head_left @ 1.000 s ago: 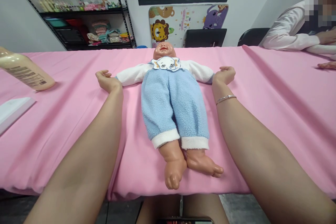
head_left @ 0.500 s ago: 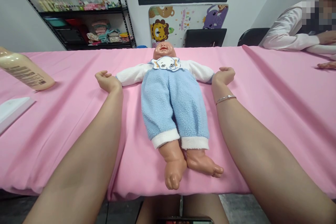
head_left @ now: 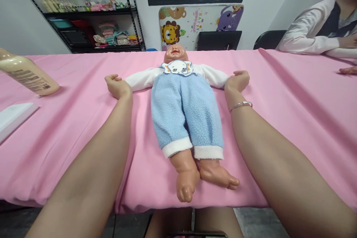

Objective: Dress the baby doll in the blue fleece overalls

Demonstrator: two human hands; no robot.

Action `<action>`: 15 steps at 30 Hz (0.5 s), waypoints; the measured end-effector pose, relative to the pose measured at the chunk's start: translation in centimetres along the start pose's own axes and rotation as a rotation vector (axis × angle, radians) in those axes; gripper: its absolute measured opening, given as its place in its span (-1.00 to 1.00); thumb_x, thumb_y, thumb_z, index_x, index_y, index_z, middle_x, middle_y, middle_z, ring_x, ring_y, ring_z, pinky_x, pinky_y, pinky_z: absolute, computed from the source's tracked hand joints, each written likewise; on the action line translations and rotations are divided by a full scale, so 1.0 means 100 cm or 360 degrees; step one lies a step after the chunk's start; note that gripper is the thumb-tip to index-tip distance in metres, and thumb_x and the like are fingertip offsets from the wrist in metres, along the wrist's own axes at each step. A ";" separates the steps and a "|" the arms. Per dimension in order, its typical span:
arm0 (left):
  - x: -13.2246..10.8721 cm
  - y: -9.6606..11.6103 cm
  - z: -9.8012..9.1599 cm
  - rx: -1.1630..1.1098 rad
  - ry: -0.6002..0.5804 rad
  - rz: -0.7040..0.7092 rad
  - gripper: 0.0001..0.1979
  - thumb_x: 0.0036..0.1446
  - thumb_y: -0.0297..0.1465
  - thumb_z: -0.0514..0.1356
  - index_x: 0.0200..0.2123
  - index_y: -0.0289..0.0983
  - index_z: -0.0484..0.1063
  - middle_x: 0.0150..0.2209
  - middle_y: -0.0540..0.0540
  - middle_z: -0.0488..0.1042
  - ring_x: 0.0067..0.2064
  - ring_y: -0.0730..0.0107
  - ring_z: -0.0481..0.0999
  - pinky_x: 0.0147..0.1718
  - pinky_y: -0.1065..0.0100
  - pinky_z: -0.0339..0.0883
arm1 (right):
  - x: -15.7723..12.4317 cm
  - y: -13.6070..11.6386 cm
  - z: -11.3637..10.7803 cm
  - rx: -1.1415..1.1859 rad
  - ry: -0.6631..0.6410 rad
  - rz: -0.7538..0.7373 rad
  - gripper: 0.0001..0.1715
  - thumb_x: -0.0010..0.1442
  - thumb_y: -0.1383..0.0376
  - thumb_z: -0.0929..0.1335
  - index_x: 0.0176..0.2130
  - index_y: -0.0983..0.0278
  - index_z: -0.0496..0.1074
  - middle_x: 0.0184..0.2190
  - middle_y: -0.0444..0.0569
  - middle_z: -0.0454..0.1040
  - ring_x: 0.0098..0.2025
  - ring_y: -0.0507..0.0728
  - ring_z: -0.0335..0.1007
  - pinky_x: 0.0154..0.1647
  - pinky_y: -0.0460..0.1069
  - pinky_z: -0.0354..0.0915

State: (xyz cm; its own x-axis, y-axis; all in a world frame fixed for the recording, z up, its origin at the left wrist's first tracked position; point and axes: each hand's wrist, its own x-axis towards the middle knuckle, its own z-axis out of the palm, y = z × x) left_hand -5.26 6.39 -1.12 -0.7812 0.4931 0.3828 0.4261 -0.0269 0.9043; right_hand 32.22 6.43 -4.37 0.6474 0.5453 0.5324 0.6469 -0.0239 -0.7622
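A baby doll (head_left: 184, 108) lies on its back on the pink cloth, head at the far side and bare feet toward me. It wears fluffy blue overalls with an elephant-face bib and white sleeves. Both its arms are stretched out sideways. My left hand (head_left: 118, 86) is closed around the end of the doll's arm on the left, and my right hand (head_left: 237, 81) around the end of the other arm. The doll's own hands are hidden inside my grip. A bracelet (head_left: 241, 105) circles my right wrist.
At the left lie a beige bottle (head_left: 30, 76) and a white flat-topped object (head_left: 16, 119). A co-worker's sleeve (head_left: 309, 31) rests on the far right of the pink-covered table (head_left: 301, 119). Behind stand a black shelf (head_left: 89, 15), a monitor (head_left: 219, 41) and a chair (head_left: 269, 39).
My left hand has shifted slightly inward, to the right, with the doll's arm. My right hand stays nearly in place, and the doll still lies flat.
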 end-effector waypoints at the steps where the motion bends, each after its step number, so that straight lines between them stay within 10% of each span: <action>1: -0.005 0.002 0.000 0.0130 -0.0036 0.0181 -0.62 -0.04 -0.73 -0.04 -0.22 -0.28 0.35 -0.30 -0.06 0.46 -0.13 0.26 0.41 -0.02 0.16 0.24 | -0.003 -0.009 0.002 -0.0049 0.0025 -0.0042 -0.49 0.26 0.39 -0.04 -0.16 0.32 0.37 -0.08 0.24 0.31 0.07 0.27 0.26 0.05 0.32 0.16; 7: -0.040 0.029 0.014 0.0134 -0.0728 0.1277 -0.77 0.23 -0.37 0.02 -0.13 -0.27 0.42 -0.08 -0.16 0.49 0.02 0.18 0.41 0.08 0.16 0.23 | -0.030 -0.072 0.016 -0.0082 -0.0614 -0.0702 -0.62 0.31 0.15 0.18 -0.14 0.34 0.42 -0.15 0.14 0.44 -0.04 0.22 0.35 0.07 0.14 0.25; 15: -0.055 0.056 0.025 -0.0257 -0.1379 0.1344 -0.55 0.27 -0.13 -0.04 0.05 -0.27 0.36 0.09 -0.15 0.40 0.14 0.25 0.36 0.18 0.22 0.22 | -0.023 -0.111 0.022 0.0555 -0.0988 -0.0691 -0.38 0.34 -0.03 0.12 0.02 0.33 0.44 0.03 0.05 0.41 0.11 0.15 0.30 0.16 0.06 0.24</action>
State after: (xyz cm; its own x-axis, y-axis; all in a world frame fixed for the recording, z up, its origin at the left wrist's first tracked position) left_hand 2.55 5.71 1.38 0.3030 0.6832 0.6643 0.5428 -0.6967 0.4690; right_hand 22.70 7.28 2.11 -0.0364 0.8114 0.5834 0.5599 0.5001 -0.6606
